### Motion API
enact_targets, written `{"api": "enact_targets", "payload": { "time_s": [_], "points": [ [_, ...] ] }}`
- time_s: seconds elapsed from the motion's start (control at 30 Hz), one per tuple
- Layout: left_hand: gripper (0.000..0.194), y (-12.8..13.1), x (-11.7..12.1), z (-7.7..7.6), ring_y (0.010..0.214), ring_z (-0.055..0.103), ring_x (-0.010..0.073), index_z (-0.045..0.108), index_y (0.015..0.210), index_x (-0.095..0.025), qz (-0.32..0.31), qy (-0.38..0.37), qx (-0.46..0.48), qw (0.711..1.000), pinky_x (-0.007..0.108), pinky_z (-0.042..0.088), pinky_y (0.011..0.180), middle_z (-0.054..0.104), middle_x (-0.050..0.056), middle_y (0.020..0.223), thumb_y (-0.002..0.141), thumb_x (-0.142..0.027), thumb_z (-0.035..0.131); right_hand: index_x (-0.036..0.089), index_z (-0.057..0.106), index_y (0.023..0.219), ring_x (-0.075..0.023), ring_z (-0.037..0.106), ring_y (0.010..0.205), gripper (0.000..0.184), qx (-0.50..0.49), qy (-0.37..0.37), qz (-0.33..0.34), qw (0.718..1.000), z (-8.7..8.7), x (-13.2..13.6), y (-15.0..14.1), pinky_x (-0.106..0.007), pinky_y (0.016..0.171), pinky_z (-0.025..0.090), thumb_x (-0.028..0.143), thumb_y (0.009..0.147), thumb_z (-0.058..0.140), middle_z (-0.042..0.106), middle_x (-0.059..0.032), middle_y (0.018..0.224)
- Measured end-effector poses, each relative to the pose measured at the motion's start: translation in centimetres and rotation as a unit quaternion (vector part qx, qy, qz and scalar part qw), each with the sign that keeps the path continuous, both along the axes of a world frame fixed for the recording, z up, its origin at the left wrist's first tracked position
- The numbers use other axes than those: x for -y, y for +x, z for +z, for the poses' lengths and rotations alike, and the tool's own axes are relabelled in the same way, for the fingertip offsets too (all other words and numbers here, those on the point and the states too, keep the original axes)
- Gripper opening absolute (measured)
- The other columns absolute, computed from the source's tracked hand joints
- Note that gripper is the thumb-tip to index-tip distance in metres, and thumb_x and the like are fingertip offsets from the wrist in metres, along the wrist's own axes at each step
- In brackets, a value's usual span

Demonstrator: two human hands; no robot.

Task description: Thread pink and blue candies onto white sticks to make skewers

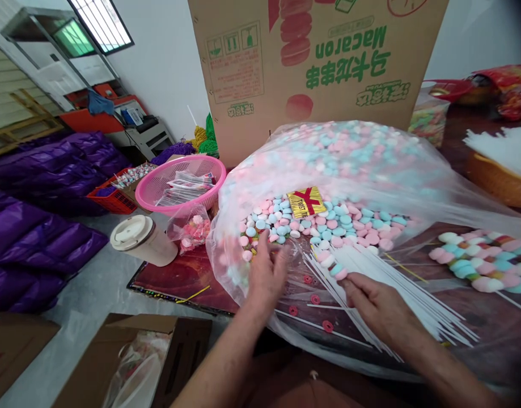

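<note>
My right hand [368,297] is closed on a candy skewer [331,265], its row of pink, white and blue pieces pointing up and left. Near the front of a clear plastic bag, my left hand [267,272] reaches to the loose round marshmallow candies [281,218], thumb and fingers apart and partly blurred. I see nothing held in it. Beneath the right hand lies a fanned pile of white sticks [396,289]. Several red ring candies [315,299] are scattered between my hands. On top of the candies rests a gold twist-tie packet [306,202].
Finished candy skewers [485,260] lie at the right, below a basket [498,178] of white sticks. To the left are a pink colander [143,192] with packets, a lidded cup [143,241] and a small candy bag [194,229]. A large carton [260,124] stands behind.
</note>
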State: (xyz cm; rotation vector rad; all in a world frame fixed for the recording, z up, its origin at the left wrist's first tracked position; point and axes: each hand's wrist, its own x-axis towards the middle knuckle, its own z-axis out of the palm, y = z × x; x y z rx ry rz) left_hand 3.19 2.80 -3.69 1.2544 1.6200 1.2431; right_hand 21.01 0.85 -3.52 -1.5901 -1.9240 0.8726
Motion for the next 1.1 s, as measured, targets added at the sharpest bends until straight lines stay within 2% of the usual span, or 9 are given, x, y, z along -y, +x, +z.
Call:
{"api": "enact_targets", "payload": {
  "time_s": [0.1, 0.23, 0.3, 0.4, 0.5, 0.6, 0.83, 0.97, 1.1],
  "points": [
    [0.016, -2.3, -2.8, -0.1, 0.089, 0.056, 0.0242, 0.065, 0.086, -0.02, -0.056, -0.028, -0.317, 0.946, 0.034, 0.04, 0.08, 0.062, 0.009, 0.088, 0.076, -0.023, 0.053, 0.021, 0.045, 0.053, -0.0111, 0.039, 0.044, 0.039, 0.008, 0.002, 0.031, 0.999, 0.1, 0.0, 0.0, -0.021, 0.044, 0.032, 0.044, 0.083, 0.036, 0.042, 0.0038, 0.045],
    [0.011, -2.4, -4.1, -0.8, 0.086, 0.056, 0.0248, 0.064, 0.069, -0.018, -0.108, -0.043, -0.411, 0.904, 0.035, 0.041, 0.076, 0.061, 0.01, 0.085, 0.071, -0.017, 0.053, 0.021, 0.05, 0.062, -0.0125, 0.043, 0.05, 0.036, 0.035, 0.031, 0.044, 0.998, -0.5, 0.8, -0.7, -0.022, 0.049, 0.033, 0.039, 0.086, 0.031, 0.051, 0.0013, 0.053],
    [0.008, -2.3, -3.6, -0.8, 0.083, 0.057, 0.0221, 0.062, 0.069, -0.019, -0.094, -0.022, -0.357, 0.929, 0.033, 0.042, 0.074, 0.061, 0.008, 0.085, 0.07, -0.018, 0.055, 0.02, 0.053, 0.067, -0.0132, 0.045, 0.053, 0.035, 0.054, 0.02, 0.05, 0.997, -0.6, 1.0, -0.7, -0.023, 0.052, 0.034, 0.038, 0.087, 0.03, 0.054, 0.0002, 0.057],
    [0.007, -2.0, -2.1, -0.7, 0.065, 0.058, 0.0168, 0.059, 0.071, -0.018, -0.03, -0.041, -0.117, 0.992, 0.029, 0.045, 0.063, 0.061, 0.003, 0.068, 0.069, -0.026, 0.057, 0.021, 0.056, 0.074, -0.0138, 0.049, 0.055, 0.035, 0.073, -0.019, 0.07, 0.995, -0.5, 1.0, -0.6, -0.023, 0.054, 0.034, 0.036, 0.088, 0.028, 0.059, -0.0008, 0.062],
    [0.019, -1.6, -0.6, -0.6, 0.054, 0.058, 0.0159, 0.056, 0.073, -0.017, 0.01, -0.086, 0.124, 0.988, 0.027, 0.046, 0.053, 0.061, 0.001, 0.057, 0.067, -0.034, 0.062, 0.021, 0.059, 0.081, -0.0143, 0.053, 0.058, 0.032, 0.092, -0.038, 0.083, 0.992, -0.2, 0.9, -1.0, -0.023, 0.055, 0.033, 0.03, 0.088, 0.029, 0.062, -0.0023, 0.066],
    [0.019, -1.4, 0.4, -0.8, 0.052, 0.059, 0.0153, 0.057, 0.072, -0.016, 0.028, -0.094, 0.165, 0.981, 0.026, 0.046, 0.05, 0.062, 0.001, 0.057, 0.064, -0.031, 0.064, 0.022, 0.06, 0.084, -0.0142, 0.055, 0.057, 0.03, 0.114, -0.031, 0.089, 0.989, 0.0, 1.1, -1.5, -0.023, 0.053, 0.031, 0.025, 0.087, 0.03, 0.064, -0.0028, 0.066],
    [0.01, -1.1, 3.6, -1.4, 0.061, 0.057, 0.0125, 0.065, 0.075, -0.019, -0.039, 0.032, -0.145, 0.988, 0.023, 0.045, 0.06, 0.065, 0.001, 0.067, 0.073, -0.019, 0.055, 0.021, 0.059, 0.084, -0.0148, 0.057, 0.052, 0.026, 0.192, 0.006, 0.097, 0.977, -0.3, 2.6, -2.4, -0.024, 0.046, 0.022, 0.018, 0.084, 0.033, 0.064, -0.0035, 0.063],
    [0.02, -2.0, 3.3, -0.5, 0.065, 0.059, 0.0123, 0.064, 0.093, -0.019, -0.097, 0.038, -0.156, 0.982, 0.022, 0.045, 0.061, 0.067, 0.001, 0.076, 0.079, -0.021, 0.049, 0.02, 0.058, 0.079, -0.0138, 0.055, 0.053, 0.027, 0.132, 0.025, 0.076, 0.988, -0.8, 2.0, -1.9, -0.023, 0.048, 0.028, 0.022, 0.086, 0.031, 0.062, -0.0025, 0.062],
    [0.027, -3.2, -0.1, 0.8, 0.081, 0.059, 0.0181, 0.062, 0.102, -0.02, -0.078, 0.006, -0.391, 0.917, 0.029, 0.045, 0.072, 0.065, 0.006, 0.092, 0.08, -0.021, 0.048, 0.02, 0.049, 0.065, -0.0127, 0.046, 0.05, 0.035, 0.038, 0.033, 0.035, 0.998, -0.6, 0.8, -1.1, -0.022, 0.05, 0.033, 0.039, 0.087, 0.029, 0.053, 0.0002, 0.054]
  ]
}}
